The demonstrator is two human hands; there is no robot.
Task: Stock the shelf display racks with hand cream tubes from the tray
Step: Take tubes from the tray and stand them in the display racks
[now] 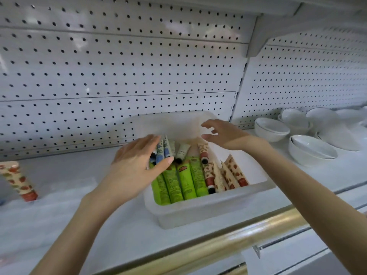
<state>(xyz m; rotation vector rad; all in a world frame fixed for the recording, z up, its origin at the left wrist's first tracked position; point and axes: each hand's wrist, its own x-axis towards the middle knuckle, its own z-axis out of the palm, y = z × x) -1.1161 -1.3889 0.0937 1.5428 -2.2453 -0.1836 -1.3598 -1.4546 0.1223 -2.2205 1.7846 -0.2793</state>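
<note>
A translucent white tray (208,207) stands on the white shelf and holds several hand cream tubes: green ones (186,181) in the middle, blue-patterned ones (161,149) at the back left, red-and-cream ones (232,175) on the right. My left hand (133,167) hovers over the tray's left side, fingers straight, tips near the blue tubes. Above the tray's far right corner my right hand (224,133) floats with fingers spread and slightly bent, holding nothing. One red-and-cream tube (17,180) stands tilted in a clear rack at the far left.
A white pegboard wall (119,76) backs the shelf. Stacked white bowls (272,129) and plates (337,132) fill the shelf to the right. A gold rail (238,233) runs along the shelf's front edge. An upper shelf bracket (258,36) juts out at top right.
</note>
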